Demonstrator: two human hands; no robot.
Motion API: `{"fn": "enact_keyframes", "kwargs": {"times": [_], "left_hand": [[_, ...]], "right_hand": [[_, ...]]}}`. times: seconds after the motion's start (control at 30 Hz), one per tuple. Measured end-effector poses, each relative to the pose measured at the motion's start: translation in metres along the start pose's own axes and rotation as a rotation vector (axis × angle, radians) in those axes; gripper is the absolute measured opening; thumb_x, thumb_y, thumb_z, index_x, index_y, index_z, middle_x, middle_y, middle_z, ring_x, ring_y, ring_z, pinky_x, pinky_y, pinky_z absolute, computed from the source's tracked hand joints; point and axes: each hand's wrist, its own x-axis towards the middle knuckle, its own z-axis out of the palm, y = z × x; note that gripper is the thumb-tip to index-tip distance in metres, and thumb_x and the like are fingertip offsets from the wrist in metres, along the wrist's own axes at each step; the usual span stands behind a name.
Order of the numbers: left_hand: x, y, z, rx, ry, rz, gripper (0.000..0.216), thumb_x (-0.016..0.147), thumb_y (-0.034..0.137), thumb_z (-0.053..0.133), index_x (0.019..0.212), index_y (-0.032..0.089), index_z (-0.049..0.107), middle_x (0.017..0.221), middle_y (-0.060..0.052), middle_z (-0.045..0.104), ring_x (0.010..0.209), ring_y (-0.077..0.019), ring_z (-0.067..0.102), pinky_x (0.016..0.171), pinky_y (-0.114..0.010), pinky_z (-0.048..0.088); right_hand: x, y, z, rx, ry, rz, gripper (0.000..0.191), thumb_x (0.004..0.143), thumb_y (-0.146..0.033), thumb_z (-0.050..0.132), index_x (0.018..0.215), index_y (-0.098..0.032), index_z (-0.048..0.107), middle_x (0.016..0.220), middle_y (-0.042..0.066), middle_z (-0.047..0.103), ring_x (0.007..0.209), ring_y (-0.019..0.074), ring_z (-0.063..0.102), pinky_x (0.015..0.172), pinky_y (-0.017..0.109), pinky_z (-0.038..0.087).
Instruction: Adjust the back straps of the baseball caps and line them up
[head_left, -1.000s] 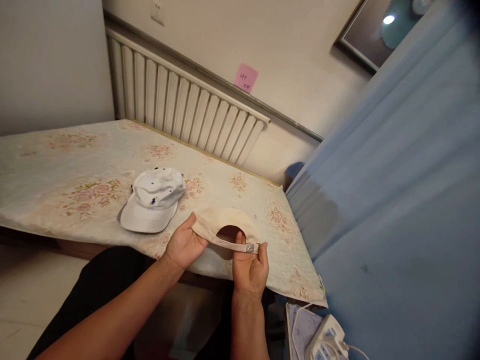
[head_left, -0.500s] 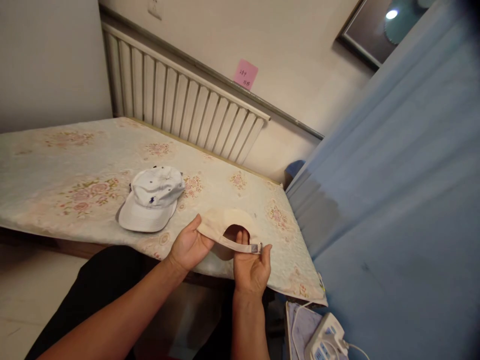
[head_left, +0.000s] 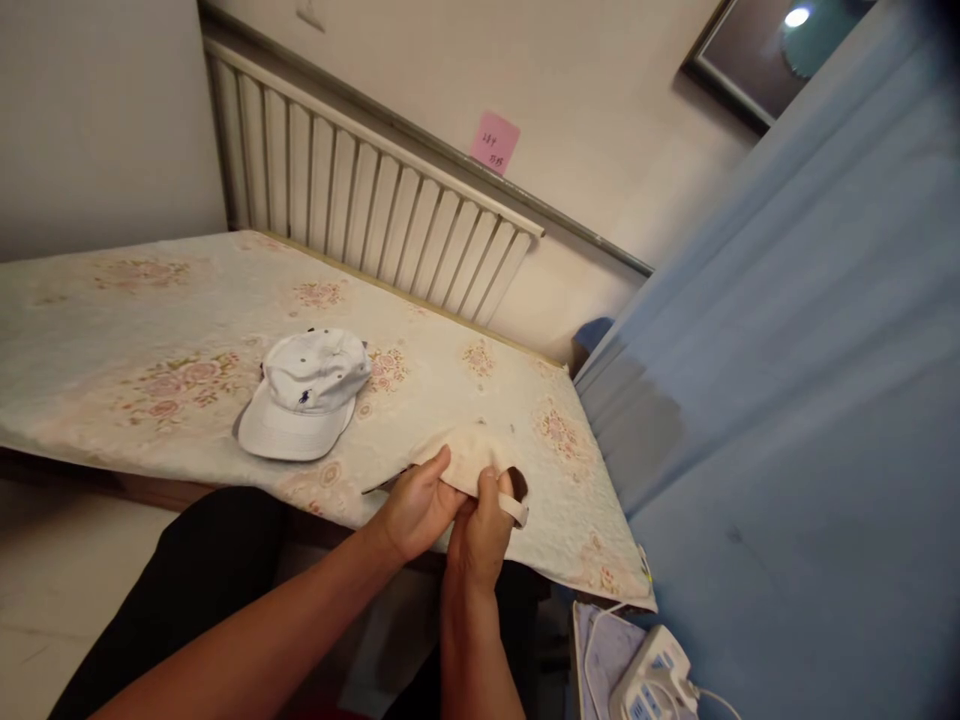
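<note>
A cream baseball cap [head_left: 471,455] is held between both hands above the near edge of the bed. My left hand [head_left: 424,505] grips its lower rim on the left, thumb on top. Beside it, my right hand [head_left: 486,525] is closed on the rim near the back opening, and the cap's strap loops out to the right of the fingers. Part of the brim or lining shows dark at the left of the hands; the rest of the underside is hidden. A white baseball cap [head_left: 307,395] with a small dark blue emblem lies on the bed to the left.
The bed [head_left: 420,400] has a pale floral cover. Behind it stand a radiator [head_left: 367,200] and a wall with a pink note [head_left: 495,142]. A blue curtain [head_left: 787,400] hangs at the right. A white power strip [head_left: 652,675] with cables sits low at right.
The cream cap has turned, so its back opening and strap now face right. My right hand, open under the strap before, has closed on the rim; my left hand has moved right, close to it.
</note>
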Motion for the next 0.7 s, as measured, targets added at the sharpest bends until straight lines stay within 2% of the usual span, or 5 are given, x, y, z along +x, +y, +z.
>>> {"fn": "enact_keyframes", "kwargs": {"times": [0.17, 0.37, 0.5, 0.6, 0.7], "left_hand": [[0.007, 0.008, -0.003, -0.047, 0.044, 0.058, 0.049, 0.098, 0.023, 0.034, 0.142, 0.002, 0.035, 0.123, -0.018, 0.064, 0.119, -0.0239, 0.057, 0.111, -0.039, 0.037], [0.015, 0.028, -0.014, -0.148, 0.054, 0.143, 0.047, 0.099, 0.023, 0.033, 0.143, 0.006, 0.035, 0.117, -0.015, 0.068, 0.111, -0.0217, 0.063, 0.106, -0.038, 0.044], [0.016, 0.037, -0.017, -0.167, 0.077, 0.16, 0.046, 0.099, 0.024, 0.034, 0.14, 0.005, 0.039, 0.11, -0.015, 0.071, 0.107, -0.0212, 0.065, 0.101, -0.035, 0.049], [0.015, 0.036, -0.015, -0.144, 0.113, 0.16, 0.044, 0.098, 0.018, 0.035, 0.139, 0.004, 0.039, 0.106, -0.013, 0.073, 0.104, -0.0193, 0.067, 0.098, -0.032, 0.051], [0.012, 0.027, -0.012, -0.109, 0.12, 0.165, 0.044, 0.097, 0.014, 0.036, 0.14, 0.005, 0.04, 0.104, -0.011, 0.073, 0.103, -0.0179, 0.067, 0.099, -0.032, 0.05]], "right_hand": [[0.007, 0.004, -0.004, 0.114, 0.058, 0.045, 0.038, 0.085, -0.031, 0.053, 0.12, -0.018, 0.057, 0.113, 0.006, 0.067, 0.105, 0.0184, 0.062, 0.104, 0.041, 0.042], [0.011, 0.004, -0.01, 0.238, 0.044, 0.073, 0.043, 0.084, -0.03, 0.055, 0.125, -0.017, 0.054, 0.118, 0.008, 0.066, 0.111, 0.0197, 0.061, 0.109, 0.045, 0.039], [0.014, -0.002, -0.014, 0.355, -0.013, 0.072, 0.044, 0.084, -0.024, 0.057, 0.127, -0.016, 0.053, 0.122, 0.009, 0.065, 0.114, 0.0203, 0.06, 0.111, 0.047, 0.035], [0.015, -0.007, -0.013, 0.42, -0.04, 0.074, 0.046, 0.086, -0.025, 0.055, 0.13, -0.017, 0.051, 0.127, 0.009, 0.062, 0.119, 0.0215, 0.057, 0.111, 0.049, 0.034], [0.009, -0.006, -0.006, 0.471, -0.097, 0.05, 0.048, 0.09, -0.036, 0.05, 0.135, -0.02, 0.046, 0.133, 0.01, 0.058, 0.125, 0.0222, 0.053, 0.111, 0.051, 0.034]]}}
